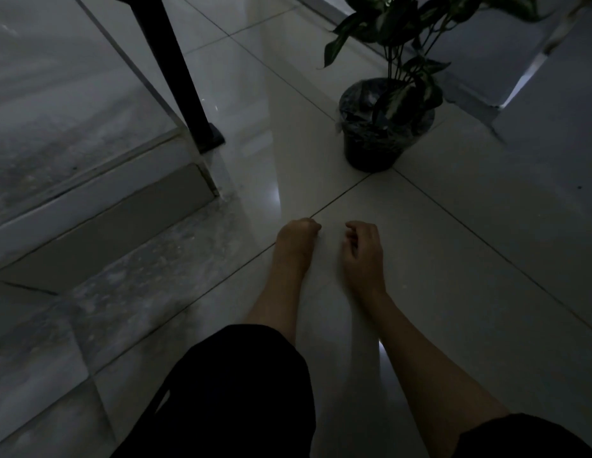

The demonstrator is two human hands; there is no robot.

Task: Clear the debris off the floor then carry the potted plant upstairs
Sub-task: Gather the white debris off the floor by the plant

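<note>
A potted plant in a dark round pot stands on the pale tiled floor, its green-and-white leaves reaching up to the top right. My left hand hovers low over the tiles, fingers curled into a loose fist. My right hand is beside it, fingers bent inward. Both hands are well short of the pot, nearer to me. The dim light hides whether either hand holds debris, and I make out no debris on the tiles.
Grey speckled stair steps rise at the left. A black railing post stands on the step corner. A grey wall base runs behind the plant. My dark trouser knees fill the bottom.
</note>
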